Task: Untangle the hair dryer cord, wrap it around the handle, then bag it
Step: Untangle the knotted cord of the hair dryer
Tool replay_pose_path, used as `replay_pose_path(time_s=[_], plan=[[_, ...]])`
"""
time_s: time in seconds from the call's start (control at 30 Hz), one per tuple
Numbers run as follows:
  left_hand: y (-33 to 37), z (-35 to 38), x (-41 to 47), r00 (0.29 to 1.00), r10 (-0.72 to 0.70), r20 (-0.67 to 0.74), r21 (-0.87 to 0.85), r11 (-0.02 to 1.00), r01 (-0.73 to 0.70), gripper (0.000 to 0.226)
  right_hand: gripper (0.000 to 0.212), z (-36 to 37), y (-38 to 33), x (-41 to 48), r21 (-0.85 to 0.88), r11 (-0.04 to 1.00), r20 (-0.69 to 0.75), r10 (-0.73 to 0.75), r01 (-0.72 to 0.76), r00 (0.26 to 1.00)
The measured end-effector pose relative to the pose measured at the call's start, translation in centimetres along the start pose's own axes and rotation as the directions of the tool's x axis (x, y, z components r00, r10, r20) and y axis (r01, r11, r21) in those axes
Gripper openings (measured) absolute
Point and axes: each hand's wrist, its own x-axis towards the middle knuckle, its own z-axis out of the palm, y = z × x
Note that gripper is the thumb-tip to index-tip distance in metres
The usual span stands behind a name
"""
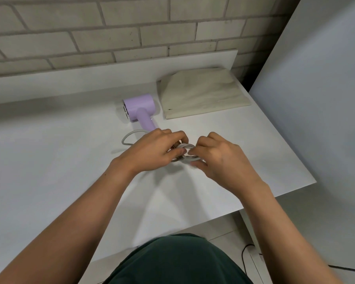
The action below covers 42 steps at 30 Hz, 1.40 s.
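White tabletop [49, 160] is stretching out beneath both hands, and a pale brick wall [111, 27] is standing behind it. From my remote seat I am seeing the left hand [152, 152] and the right hand [219, 158] held close together over the table, sharing a tangled bundle of grey cord [184, 148] between them. The left fingers [178, 136] are curling round the bundle from one side, while the right fingers [201, 140] are pinching its strands from the other. Both thumbs are mostly hidden, so I cannot tell exactly how they are gripping.

One loose loop of that cord is lying on the table just outside the left knuckles and is bending back toward the lilac hair dryer [139, 108]. That dryer is lying on its side just beyond the left fingertips, with its handle pointing at them; the handle's end is disappearing behind the hand. A flat beige cloth bag [203, 93] is lying farther out, beyond the right fingertips, just beside the dryer's barrel and apart from it. Neither hand is touching the bag.
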Motion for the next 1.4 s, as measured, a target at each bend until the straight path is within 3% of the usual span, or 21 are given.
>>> replay_pose_path(time_s=[0.1, 0.2, 0.3, 0.4, 0.47, 0.53, 0.63, 0.77, 0.87, 0.97, 1.07, 1.2, 1.4], plan=[[0.0, 0.0, 0.0, 1.000, -0.011, 0.011, 0.008, 1.000, 0.011, 0.015, 0.025, -0.5, 0.4, 0.0, 0.006, 1.000, -0.066, 0.000, 0.001, 0.998], [0.0, -0.3, 0.1, 1.000, 0.005, 0.006, -0.026, 1.000, -0.005, 0.021, 0.015, -1.3, 0.8, -0.1, 0.279, 0.956, -0.117, 0.130, -0.093, 0.985], [-0.4, -0.5, 0.1, 0.999, -0.038, 0.015, -0.117, 0.992, 0.039, 0.018, 0.007, -2.1, 1.0, 0.0, 0.529, 0.835, -0.166, 0.277, -0.152, 0.946], [-0.5, -0.1, -0.1, 0.996, -0.080, 0.042, -0.176, 0.981, 0.086, 0.013, 0.006, -2.4, 0.4, 0.1, 0.726, 0.632, -0.088, 0.475, -0.270, 0.876], [-0.3, 0.1, -0.2, 0.996, -0.083, 0.046, -0.209, 0.974, 0.090, 0.017, 0.007, -2.1, 0.1, -0.1, 0.800, 0.524, -0.054, 0.550, -0.294, 0.833], [-0.1, 0.1, -0.1, 0.996, -0.091, 0.024, -0.242, 0.966, 0.094, 0.019, 0.008, -1.8, 0.1, -0.1, 0.825, 0.478, -0.063, 0.609, -0.302, 0.791], [0.1, 0.2, 0.0, 0.995, -0.096, -0.006, -0.247, 0.965, 0.091, 0.018, 0.014, -0.9, 0.5, -0.1, 0.769, 0.514, -0.072, 0.662, -0.381, 0.746], [0.4, 0.7, 0.3, 0.993, -0.116, -0.005, -0.151, 0.982, 0.114, 0.016, 0.015, 0.0, 1.8, -0.1, 0.411, 0.780, -0.203, 0.582, -0.471, 0.787], [0.9, 1.0, 0.5, 0.989, -0.149, 0.003, -0.083, 0.985, 0.148, 0.022, 0.044, -0.1, 0.6, 0.4, 0.229, 0.929, -0.234, 0.342, -0.291, 0.910], [1.3, 0.7, 0.5, 0.988, -0.151, -0.001, -0.047, 0.987, 0.151, 0.024, 0.042, 0.2, -0.5, 0.5, 0.080, 0.987, -0.124, 0.149, -0.140, 0.981], [1.1, 0.6, 0.3, 0.989, -0.146, 0.012, -0.020, 0.989, 0.146, 0.026, 0.027, 0.6, 0.5, 0.6, 0.125, 0.982, -0.076, 0.155, -0.145, 0.985], [1.1, 1.0, -0.1, 0.992, -0.128, 0.017, -0.092, 0.987, 0.129, 0.029, 0.016, -0.3, 0.9, 0.5, 0.150, 0.983, -0.147, 0.131, -0.109, 0.980], [0.0, 1.0, -1.1, 0.986, -0.169, -0.001, -0.181, 0.969, 0.166, 0.030, 0.015, -2.9, 1.7, 0.6, 0.382, 0.890, -0.301, 0.375, -0.250, 0.877]])
